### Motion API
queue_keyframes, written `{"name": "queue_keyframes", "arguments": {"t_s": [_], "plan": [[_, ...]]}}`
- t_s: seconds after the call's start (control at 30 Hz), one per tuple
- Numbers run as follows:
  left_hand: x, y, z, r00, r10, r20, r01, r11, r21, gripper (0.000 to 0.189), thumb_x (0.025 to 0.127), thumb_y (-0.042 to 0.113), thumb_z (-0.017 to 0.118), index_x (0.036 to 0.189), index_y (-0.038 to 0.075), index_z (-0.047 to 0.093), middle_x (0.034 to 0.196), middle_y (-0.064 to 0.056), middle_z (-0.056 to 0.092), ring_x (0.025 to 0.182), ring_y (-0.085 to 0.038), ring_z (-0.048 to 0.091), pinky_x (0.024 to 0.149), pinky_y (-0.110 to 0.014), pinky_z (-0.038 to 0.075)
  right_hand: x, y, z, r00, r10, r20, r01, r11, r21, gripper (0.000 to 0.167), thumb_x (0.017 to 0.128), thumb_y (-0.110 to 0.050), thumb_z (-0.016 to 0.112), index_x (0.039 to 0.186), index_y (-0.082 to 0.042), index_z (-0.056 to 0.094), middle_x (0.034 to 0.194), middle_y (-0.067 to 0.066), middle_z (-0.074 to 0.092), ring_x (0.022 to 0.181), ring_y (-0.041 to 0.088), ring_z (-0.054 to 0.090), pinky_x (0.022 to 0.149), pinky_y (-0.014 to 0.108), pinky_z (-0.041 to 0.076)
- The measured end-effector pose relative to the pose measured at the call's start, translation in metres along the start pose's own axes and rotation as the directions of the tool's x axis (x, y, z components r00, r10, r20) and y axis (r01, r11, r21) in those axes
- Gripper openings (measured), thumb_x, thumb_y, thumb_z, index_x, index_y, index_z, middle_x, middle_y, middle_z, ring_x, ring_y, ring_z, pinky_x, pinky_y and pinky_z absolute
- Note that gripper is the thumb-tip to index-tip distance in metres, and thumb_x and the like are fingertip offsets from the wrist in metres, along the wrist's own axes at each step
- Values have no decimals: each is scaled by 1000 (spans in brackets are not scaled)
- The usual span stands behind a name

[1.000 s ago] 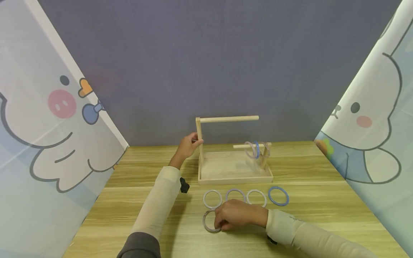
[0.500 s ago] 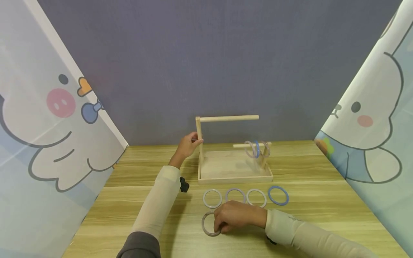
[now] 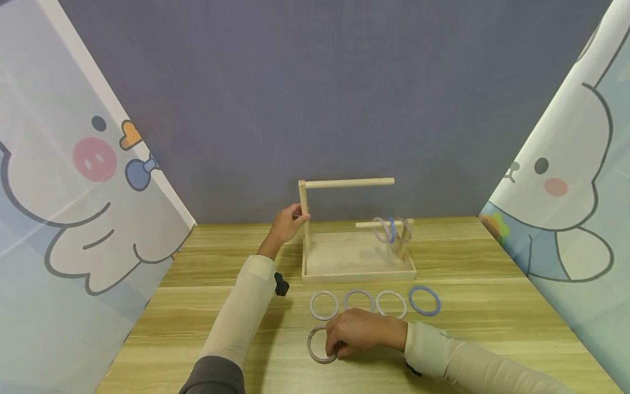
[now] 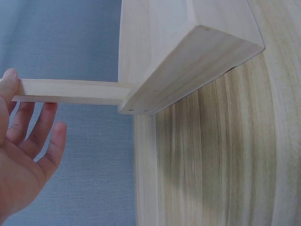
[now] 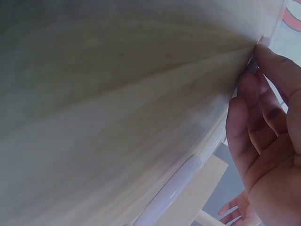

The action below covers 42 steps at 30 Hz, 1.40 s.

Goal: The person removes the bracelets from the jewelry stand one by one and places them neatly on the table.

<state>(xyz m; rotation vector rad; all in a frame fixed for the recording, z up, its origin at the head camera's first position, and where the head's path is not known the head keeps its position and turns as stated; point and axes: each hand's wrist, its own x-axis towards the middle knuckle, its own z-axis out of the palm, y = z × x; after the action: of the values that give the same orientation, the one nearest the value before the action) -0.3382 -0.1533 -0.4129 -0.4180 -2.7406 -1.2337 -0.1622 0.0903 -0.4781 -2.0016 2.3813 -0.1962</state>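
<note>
In the head view my left hand point(image 3: 287, 223) grips the tall left post point(image 3: 303, 201) of a wooden bangle rack; the left wrist view shows the thumb point(image 4: 9, 84) on one side and fingers behind. My right hand point(image 3: 355, 331) is low on the table, pinching the right edge of a brownish-grey bangle point(image 3: 310, 343) that lies about flat. Fingertips partly hide the bangle's right side. Just behind it lie a whitish bangle point(image 3: 324, 318), a lilac bangle point(image 3: 359, 291), a white bangle point(image 3: 391, 292) and a blue bangle point(image 3: 427, 313) in a row.
The rack's tray point(image 3: 359, 277) stands behind the row. A long upper bar point(image 3: 349, 183) runs right from the left post. On the short lower bar point(image 3: 364, 225) at the right hang a blue bangle point(image 3: 392, 232) and two pale pinkish ones. A grey wall point(image 3: 315, 98) rises behind.
My right hand has drawn the brownish-grey bangle slightly toward me, apart from the whitish bangle, then stayed nearly still. The left hand has kept its place on the post.
</note>
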Motion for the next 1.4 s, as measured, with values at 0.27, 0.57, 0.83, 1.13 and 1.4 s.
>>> {"name": "queue_keyframes", "arguments": {"t_s": [0.27,0.57,0.83,1.13,1.4], "plan": [[0,-1,0,1000,19,-19,-18,1000,18,41,105,35,58,137,9,58,130,-15,66,120,-34,63,100,-49,53,-2,2,-2,999,32,-27,-32,999,-2,13,82,-25,82,93,-31,77,86,-21,65,72,-17,42,68,-3,30],[-2,0,-1,1000,17,-12,-16,1000,3,38,105,34,59,134,10,60,129,-14,67,120,-33,64,101,-50,53,-6,3,-11,994,80,-74,-77,996,42,10,87,-25,78,97,-28,77,92,-20,68,73,-15,49,68,-2,34],[-1,1,-1,1000,7,-10,-7,1000,-7,37,105,31,60,135,9,59,129,-15,67,121,-34,63,101,-50,53,-10,12,-21,987,75,-141,-68,996,54,8,89,-22,78,97,-23,79,91,-15,71,67,-13,48,65,-1,34],[-1,1,-1,1000,12,-5,-12,1000,13,38,105,36,58,132,10,60,129,-15,67,121,-33,64,100,-50,54,-15,17,-27,979,137,-152,-122,987,103,8,92,-20,75,98,-24,78,92,-16,70,70,-13,48,67,0,36],[-2,1,-1,1000,18,-8,-18,1000,7,39,105,32,59,136,9,58,129,-15,67,121,-33,64,100,-50,54,-20,21,-34,964,192,-183,-169,977,131,10,92,-17,75,100,-20,79,90,-14,69,69,-8,53,64,2,38]]}}
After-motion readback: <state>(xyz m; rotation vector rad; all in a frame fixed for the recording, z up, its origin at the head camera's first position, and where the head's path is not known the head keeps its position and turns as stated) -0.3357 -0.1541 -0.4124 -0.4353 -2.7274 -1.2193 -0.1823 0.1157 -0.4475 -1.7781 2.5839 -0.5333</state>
